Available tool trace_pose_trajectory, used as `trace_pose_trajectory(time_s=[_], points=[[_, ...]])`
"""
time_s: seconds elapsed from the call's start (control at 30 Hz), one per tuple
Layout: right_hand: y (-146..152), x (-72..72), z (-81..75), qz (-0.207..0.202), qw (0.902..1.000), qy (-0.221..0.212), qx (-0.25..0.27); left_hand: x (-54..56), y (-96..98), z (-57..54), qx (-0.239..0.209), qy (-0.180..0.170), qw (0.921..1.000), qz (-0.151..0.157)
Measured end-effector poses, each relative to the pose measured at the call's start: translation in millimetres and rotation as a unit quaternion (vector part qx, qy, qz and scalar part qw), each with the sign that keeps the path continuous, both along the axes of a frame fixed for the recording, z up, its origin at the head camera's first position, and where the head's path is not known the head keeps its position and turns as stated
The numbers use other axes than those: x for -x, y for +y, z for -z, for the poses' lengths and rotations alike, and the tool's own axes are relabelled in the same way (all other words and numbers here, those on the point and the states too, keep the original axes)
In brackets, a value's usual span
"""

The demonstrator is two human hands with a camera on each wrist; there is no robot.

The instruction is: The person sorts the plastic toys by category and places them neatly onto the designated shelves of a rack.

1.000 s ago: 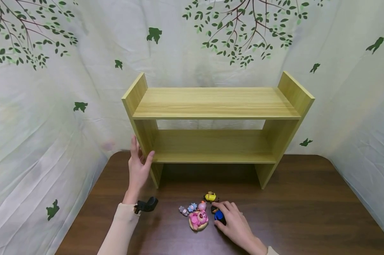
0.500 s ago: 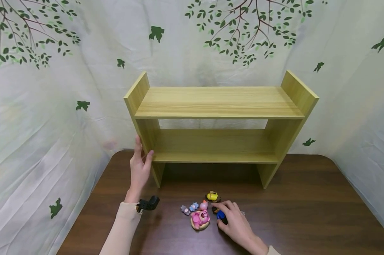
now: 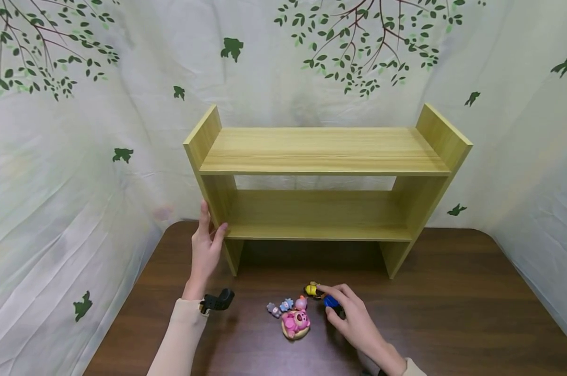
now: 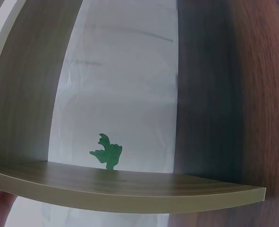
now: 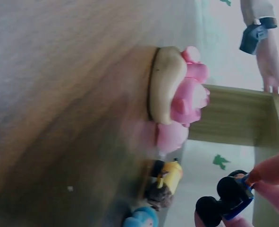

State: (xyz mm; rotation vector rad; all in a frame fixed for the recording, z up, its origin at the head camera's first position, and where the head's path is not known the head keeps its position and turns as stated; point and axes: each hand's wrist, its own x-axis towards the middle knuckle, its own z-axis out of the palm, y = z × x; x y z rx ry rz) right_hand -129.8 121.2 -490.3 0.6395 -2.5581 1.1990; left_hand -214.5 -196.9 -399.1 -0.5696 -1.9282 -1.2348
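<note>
Head view, lower centre: our right grip pinches the blue figurine at its fingertips; centre-left, our left grip clasps the shelf unit.

Bare tabletop stretches from 2 to 4 o'clock of a person's right hand, giving it a wide lane sideways. A yellow figure stands in the way at 10 o'clock, just beside the fingertips, while a pink bear and smaller toys block 9 o'clock. A low passage opens beneath the shelf unit between 11 and 12; its right panel bars 1 o'clock. The left hand crowds the unit's outer side at 10.
</note>
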Motion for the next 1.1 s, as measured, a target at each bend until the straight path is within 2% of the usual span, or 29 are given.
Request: trace_pose_trajectory(time_s=[0.17, 0.47, 0.63, 0.73, 0.97, 1.1], points=[[-1.0, 0.2, -8.1, -0.006, 0.9997, -0.005, 0.023, 1.1, -0.4, 3.1, 0.003, -0.001, 1.0000, 0.003], [-5.1, 2.2, -18.7, -0.031, 0.9967, 0.047, 0.059, 1.4, -1.0, 7.9, 0.010, 0.005, 0.9999, -0.004], [-9.9, 3.1, -29.3, -0.049, 0.9926, 0.024, 0.108, 1.4, -0.9, 9.1, 0.010, 0.004, 0.9999, -0.008], [-14.0, 2.7, -40.7, -0.060, 0.9879, 0.020, 0.142, 1.5, -0.7, 9.4, 0.008, 0.003, 0.9999, -0.008], [-21.8, -1.7, -79.5, -0.088, 0.9790, 0.031, 0.181, 1.7, -1.1, 9.7, 0.015, 0.014, 0.9998, -0.009], [-24.4, -0.5, -90.3, -0.088, 0.9775, 0.027, 0.190, 2.5, -1.4, 11.0, 0.019, 0.015, 0.9997, -0.011]])
